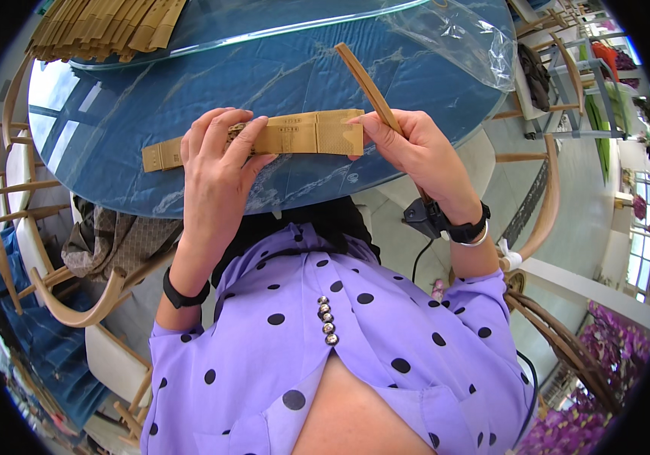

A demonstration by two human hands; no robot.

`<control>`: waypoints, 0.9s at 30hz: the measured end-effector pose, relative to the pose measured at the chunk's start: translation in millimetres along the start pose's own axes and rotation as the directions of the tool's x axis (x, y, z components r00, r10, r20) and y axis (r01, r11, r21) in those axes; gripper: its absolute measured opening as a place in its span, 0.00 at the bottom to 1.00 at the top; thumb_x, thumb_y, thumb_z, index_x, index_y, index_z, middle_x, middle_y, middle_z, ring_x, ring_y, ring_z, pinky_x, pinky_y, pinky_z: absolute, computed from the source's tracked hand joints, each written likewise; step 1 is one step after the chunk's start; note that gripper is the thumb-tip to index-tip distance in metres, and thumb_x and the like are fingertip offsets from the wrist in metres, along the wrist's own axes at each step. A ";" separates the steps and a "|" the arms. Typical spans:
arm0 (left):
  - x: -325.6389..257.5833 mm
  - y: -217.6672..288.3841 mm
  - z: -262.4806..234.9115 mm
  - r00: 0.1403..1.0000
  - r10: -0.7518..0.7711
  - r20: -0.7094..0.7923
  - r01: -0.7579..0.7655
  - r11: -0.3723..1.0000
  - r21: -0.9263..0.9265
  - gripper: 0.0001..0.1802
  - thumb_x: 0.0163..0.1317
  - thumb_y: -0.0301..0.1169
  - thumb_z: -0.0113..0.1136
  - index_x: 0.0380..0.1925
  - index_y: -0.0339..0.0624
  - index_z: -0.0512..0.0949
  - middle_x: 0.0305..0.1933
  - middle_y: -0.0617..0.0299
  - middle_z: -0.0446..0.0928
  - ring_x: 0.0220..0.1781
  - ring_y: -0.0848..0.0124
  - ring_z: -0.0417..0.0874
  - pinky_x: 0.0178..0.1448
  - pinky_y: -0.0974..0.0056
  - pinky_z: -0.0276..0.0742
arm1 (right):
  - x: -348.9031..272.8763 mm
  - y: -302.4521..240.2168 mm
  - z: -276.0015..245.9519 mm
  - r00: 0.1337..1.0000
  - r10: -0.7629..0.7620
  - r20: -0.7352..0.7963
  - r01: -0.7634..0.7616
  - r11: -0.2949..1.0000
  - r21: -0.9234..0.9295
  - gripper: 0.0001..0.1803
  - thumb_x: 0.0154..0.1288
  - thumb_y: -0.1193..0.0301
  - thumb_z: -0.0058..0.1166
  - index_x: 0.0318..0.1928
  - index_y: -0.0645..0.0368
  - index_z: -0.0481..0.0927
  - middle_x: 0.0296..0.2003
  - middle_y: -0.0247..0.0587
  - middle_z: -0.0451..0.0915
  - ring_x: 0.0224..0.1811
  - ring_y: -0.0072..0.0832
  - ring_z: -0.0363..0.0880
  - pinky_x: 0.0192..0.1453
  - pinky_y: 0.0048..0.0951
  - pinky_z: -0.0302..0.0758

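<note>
A long, flat kraft paper sleeve (294,133) with dark printing lies across the near part of the blue marbled table. My left hand (219,155) is closed over its left half, with fingers and thumb curled on it. What lies under those fingers is partly hidden. My right hand (414,148) holds a pair of slim brown sticks (366,85), which look like wooden chopsticks. They slant up and left from the hand, and their lower part runs below the palm. The thumb and fingertips of that same hand touch the sleeve's right end.
A fanned pile of similar kraft sleeves (105,29) sits at the table's far left. A glass edge (264,36) crosses the far tabletop, with clear plastic film (461,45) on the right. Wooden chairs (548,197) stand around the table (188,83).
</note>
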State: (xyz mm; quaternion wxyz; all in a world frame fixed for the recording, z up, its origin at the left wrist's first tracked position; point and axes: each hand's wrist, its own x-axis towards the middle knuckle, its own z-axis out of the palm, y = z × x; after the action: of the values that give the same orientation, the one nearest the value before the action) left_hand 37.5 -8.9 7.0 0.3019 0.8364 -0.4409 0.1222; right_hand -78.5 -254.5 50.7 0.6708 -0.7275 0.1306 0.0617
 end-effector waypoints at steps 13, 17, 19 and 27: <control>-5.9 -2.2 -3.6 0.999 0.011 0.031 -0.012 0.999 0.033 0.26 0.54 0.32 0.73 0.54 0.39 0.80 0.55 0.58 0.78 0.63 0.56 0.75 0.67 0.50 0.68 | 3.4 5.2 9.9 0.999 -0.039 0.006 0.039 0.998 0.039 0.15 0.77 0.62 0.57 0.47 0.64 0.85 0.31 0.35 0.87 0.21 0.08 0.61 0.23 0.17 0.56; -3.0 15.6 -1.7 1.000 0.017 0.017 -0.018 1.000 0.010 0.37 0.56 0.38 0.73 0.66 0.41 0.73 0.60 0.55 0.75 0.63 0.54 0.75 0.71 0.49 0.65 | 7.0 18.6 18.7 0.990 -0.137 -0.024 0.137 0.990 0.015 0.15 0.75 0.63 0.60 0.42 0.65 0.87 0.26 0.28 0.83 0.24 0.09 0.62 0.26 0.20 0.57; -0.8 27.7 3.4 0.995 0.103 0.005 -0.103 0.990 -0.093 0.41 0.57 0.43 0.71 0.69 0.41 0.69 0.60 0.53 0.74 0.63 0.52 0.74 0.73 0.48 0.64 | 5.2 15.4 23.5 0.995 -0.096 0.026 0.095 0.995 0.043 0.14 0.74 0.64 0.60 0.42 0.65 0.88 0.24 0.26 0.79 0.24 0.09 0.62 0.27 0.20 0.56; -3.0 22.2 13.1 0.960 0.266 0.083 -0.242 0.943 -0.227 0.31 0.63 0.48 0.64 0.57 0.37 0.72 0.45 0.53 0.72 0.49 0.54 0.76 0.57 0.53 0.72 | -2.4 -7.3 22.0 0.976 0.035 0.213 -0.053 0.995 0.079 0.13 0.73 0.65 0.62 0.40 0.64 0.89 0.21 0.18 0.70 0.22 0.09 0.58 0.25 0.20 0.52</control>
State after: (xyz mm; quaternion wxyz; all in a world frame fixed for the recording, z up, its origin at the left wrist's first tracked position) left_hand 16.9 -24.4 4.1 0.3467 0.7406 -0.5719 0.0645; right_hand -76.9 -232.0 56.3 0.7093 -0.6848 0.0771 0.1482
